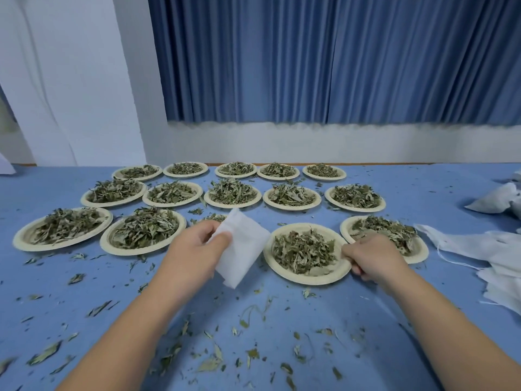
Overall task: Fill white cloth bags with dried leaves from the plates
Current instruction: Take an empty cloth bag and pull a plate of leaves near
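Pinches limp, light white cloth bag point(242, 249) in left grip point(197, 244), above tabletop point(282, 320) just left of near plate point(307, 280); clasps that rim in right grip point(369, 258). Likely wants holding by the mouth edge.

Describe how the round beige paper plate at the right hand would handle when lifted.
Probably light: the round beige paper plate holds dried green leaves. It may flex: the right hand grips one edge. Heaped leaves could spill.

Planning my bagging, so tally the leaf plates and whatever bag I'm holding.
White cloth bag in the left hand: 1
Round cream paper plates of dried leaves: 15, one mostly hidden behind the bag
Total: 16
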Motion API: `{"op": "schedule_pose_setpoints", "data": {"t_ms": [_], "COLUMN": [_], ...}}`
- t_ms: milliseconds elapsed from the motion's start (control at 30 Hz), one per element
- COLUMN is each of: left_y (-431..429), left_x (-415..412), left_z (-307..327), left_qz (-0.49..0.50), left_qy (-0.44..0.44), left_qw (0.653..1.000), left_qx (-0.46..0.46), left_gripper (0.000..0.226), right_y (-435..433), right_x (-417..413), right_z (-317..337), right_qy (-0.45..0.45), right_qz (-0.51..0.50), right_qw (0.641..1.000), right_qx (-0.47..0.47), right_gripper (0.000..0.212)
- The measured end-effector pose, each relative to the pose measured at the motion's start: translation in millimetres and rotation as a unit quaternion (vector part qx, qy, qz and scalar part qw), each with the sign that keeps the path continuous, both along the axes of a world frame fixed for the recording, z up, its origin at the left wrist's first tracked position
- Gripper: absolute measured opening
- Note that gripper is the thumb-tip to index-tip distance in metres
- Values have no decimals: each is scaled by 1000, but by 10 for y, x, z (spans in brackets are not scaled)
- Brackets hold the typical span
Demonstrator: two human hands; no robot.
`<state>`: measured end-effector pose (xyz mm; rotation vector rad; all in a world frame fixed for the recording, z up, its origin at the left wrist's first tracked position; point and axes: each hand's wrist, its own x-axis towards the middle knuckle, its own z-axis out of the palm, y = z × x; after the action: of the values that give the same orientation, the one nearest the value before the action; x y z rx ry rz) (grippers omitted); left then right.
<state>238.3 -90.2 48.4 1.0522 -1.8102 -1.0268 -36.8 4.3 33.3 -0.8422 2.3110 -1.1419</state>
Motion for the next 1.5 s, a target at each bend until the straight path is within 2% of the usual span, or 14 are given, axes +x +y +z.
{"op": "schedule_pose_setpoints", "data": {"t_ms": [167, 300, 467, 567, 633, 733, 800, 900, 1033, 1133, 1200, 1300, 1400, 1500], "left_y": [35, 73, 185, 268, 330, 399, 401, 355, 265, 216, 204, 162, 123, 156], "left_x": [23, 47, -30, -139, -244, -455, -606, -839, -1132, -1272, -1308, -1348, -1367, -1346], "left_z": [48, 81, 145, 201, 230, 269, 325, 417, 433, 257, 86, -76, -111, -128], "left_qz": [16, 33, 36, 35, 31, 41, 56, 46, 25, -21, -50, -70, -81, -123], "left_qy": [29, 54, 113, 114, 111, 57, -2, -64, -118, -147, -159, -170, -128, -99], "left_qw": [999, 997, 991, 989, 987, 983, 970, 933, 894, 899, 906, 917, 941, 965], "left_qx": [1, -32, -59, -90, -109, -170, -238, -352, -432, -413, -389, -354, -302, -211], "left_gripper": [25, 24, 26, 25, 24, 22, 18, 17, 16, 13, 13, 10, 18, 25], "right_y": [214, 419, 614, 702, 730, 721, 666, 490, 198, 74, 35, 3, -34, -21], "right_x": [-123, -228, -337, -344, -354, -368, -330, -145, 63, 119, 127, 126, 101, 55], "right_z": [57, 75, 81, 130, 159, 190, 214, 337, 496, 366, 196, 50, 22, 4], "right_qy": [-28, -38, -58, -62, -45, 42, 83, 64, 26, 22, 63, 116, 97, 93], "right_qz": [81, 140, 204, 231, 211, 145, 135, 167, 228, 201, 167, 155, 143, 131], "right_qw": [996, 989, 975, 968, 974, 988, 986, 967, 932, 942, 956, 958, 960, 960], "right_qx": [15, 38, 72, 80, 67, 21, -54, -179, -280, -268, -232, -210, -222, -228], "right_gripper": [22, 14, 24, 17, 26, 33, 27, 5, 25, 34, 30, 18, 20, 25]}}
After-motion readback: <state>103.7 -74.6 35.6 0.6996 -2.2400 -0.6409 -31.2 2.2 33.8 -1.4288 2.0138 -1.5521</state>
